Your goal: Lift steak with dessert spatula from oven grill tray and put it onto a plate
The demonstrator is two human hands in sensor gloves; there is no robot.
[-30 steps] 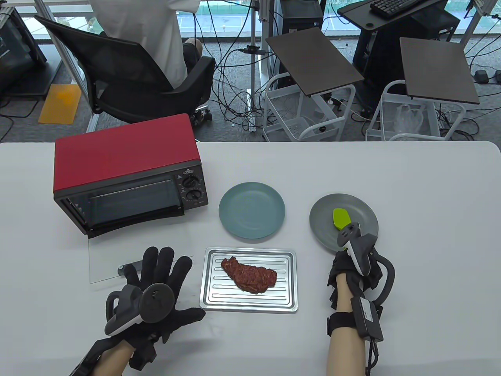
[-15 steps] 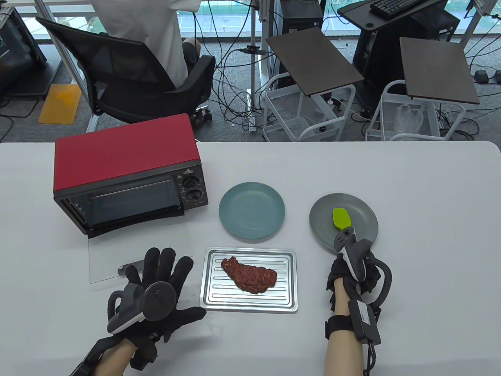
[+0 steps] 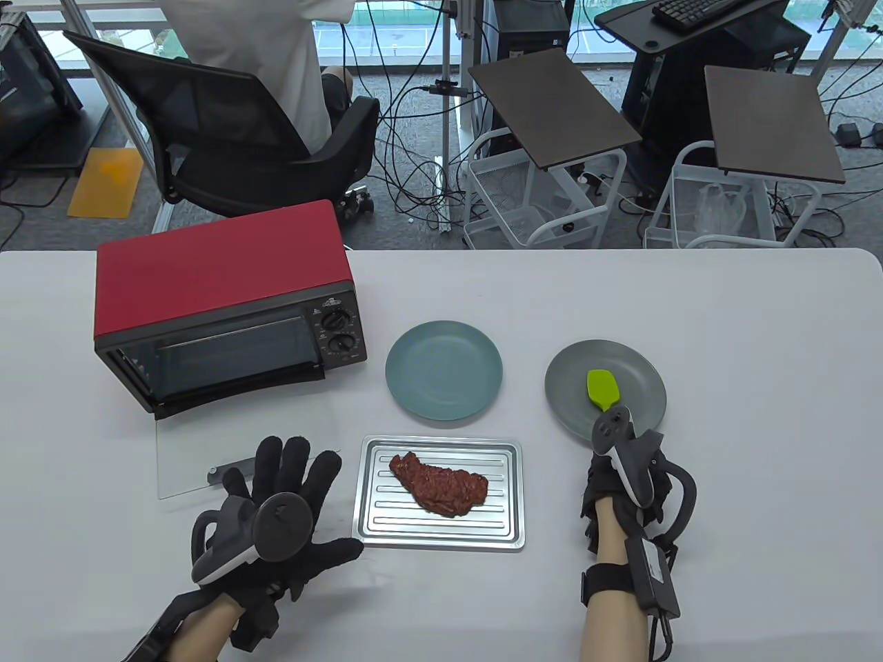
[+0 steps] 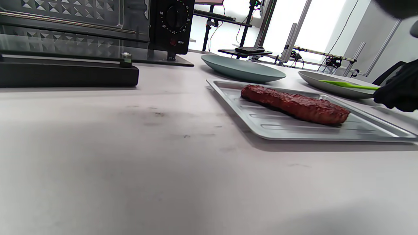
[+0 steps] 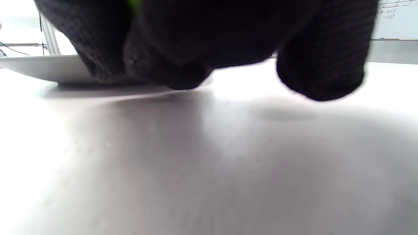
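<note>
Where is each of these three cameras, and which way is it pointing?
Table view: high above, looking down at the table; both gloved hands, left hand and right hand, enter from below.
Left wrist view: low beside the table, facing the steak on its tray; only the right hand shows, at the edge.
Right wrist view: just above the table, under the right hand's dark fingers.
Shared: the table and left wrist views both show the steak, oven and green spatula.
</note>
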